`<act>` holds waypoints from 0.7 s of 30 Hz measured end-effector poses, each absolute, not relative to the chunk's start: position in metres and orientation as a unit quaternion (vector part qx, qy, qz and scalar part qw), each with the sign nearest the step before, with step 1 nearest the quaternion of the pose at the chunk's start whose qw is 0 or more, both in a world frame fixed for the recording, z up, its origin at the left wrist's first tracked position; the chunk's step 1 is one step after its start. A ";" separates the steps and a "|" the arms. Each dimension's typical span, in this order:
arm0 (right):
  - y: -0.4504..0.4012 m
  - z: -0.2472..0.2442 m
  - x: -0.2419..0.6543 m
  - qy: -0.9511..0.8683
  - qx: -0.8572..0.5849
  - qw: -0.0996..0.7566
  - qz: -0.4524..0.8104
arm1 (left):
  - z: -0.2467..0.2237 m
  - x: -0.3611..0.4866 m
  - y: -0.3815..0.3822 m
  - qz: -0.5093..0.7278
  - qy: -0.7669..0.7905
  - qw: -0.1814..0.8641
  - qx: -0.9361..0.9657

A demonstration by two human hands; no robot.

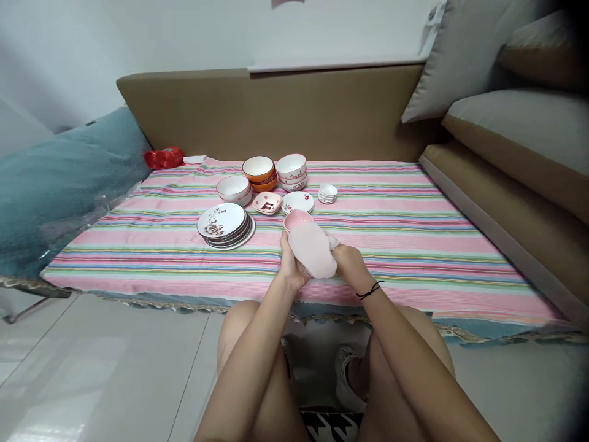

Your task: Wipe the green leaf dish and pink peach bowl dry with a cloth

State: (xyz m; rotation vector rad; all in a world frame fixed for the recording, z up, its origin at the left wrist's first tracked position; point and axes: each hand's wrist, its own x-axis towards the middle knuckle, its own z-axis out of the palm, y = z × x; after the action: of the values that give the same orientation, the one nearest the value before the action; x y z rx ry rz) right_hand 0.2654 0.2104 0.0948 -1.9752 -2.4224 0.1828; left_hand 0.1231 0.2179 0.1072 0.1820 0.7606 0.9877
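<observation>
A pale pink oval dish is tilted up above the front part of the striped cloth. My left hand grips its left and lower edge. At its right side my right hand is closed on a crumpled pale cloth that touches the dish; part of this cloth is hidden. Just beyond the dish sits a pink bowl, partly covered by it. White flowered plates and a square patterned dish lie behind that bowl.
Dark-rimmed plates are stacked at the left. Farther back stand white bowls, orange bowls, flowered bowls and small white dishes. A red bag lies back left. Cushions are piled at the right.
</observation>
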 end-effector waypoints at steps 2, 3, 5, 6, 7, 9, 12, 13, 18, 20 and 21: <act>0.210 0.093 0.263 -0.774 -0.631 0.000 0.056 | 0.108 0.123 0.217 0.475 0.352 0.802 0.080; 0.210 0.093 0.261 -0.772 -0.634 -0.003 0.054 | 0.109 0.123 0.217 0.482 0.350 0.800 0.076; 0.209 0.092 0.259 -0.765 -0.642 0.000 0.051 | 0.111 0.124 0.215 0.495 0.344 0.795 0.068; 0.208 0.092 0.259 -0.762 -0.646 0.002 0.049 | 0.112 0.125 0.214 0.501 0.338 0.794 0.064; 0.208 0.093 0.259 -0.759 -0.649 0.004 0.047 | 0.113 0.125 0.213 0.506 0.332 0.794 0.060; 0.208 0.093 0.259 -0.755 -0.654 0.000 0.048 | 0.114 0.127 0.213 0.512 0.321 0.795 0.053; 0.209 0.094 0.259 -0.755 -0.653 -0.001 0.062 | 0.116 0.129 0.213 0.525 0.317 0.789 0.042; 0.209 0.094 0.259 -0.757 -0.650 0.003 0.068 | 0.116 0.130 0.213 0.531 0.319 0.784 0.037; 0.210 0.090 0.264 -0.756 -0.641 0.071 0.110 | 0.115 0.133 0.216 0.569 0.338 0.749 0.024; 0.212 0.088 0.272 -0.735 -0.651 0.142 0.126 | 0.115 0.133 0.217 0.589 0.340 0.732 0.035; 0.212 0.088 0.277 -0.719 -0.657 0.186 0.131 | 0.115 0.133 0.218 0.600 0.339 0.724 0.042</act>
State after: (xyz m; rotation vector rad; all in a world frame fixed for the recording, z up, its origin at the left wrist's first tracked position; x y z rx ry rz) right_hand 0.2768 0.2122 0.0875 -1.8493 -2.0260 0.3677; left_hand 0.1328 0.2181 0.1147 0.0933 0.7483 1.3234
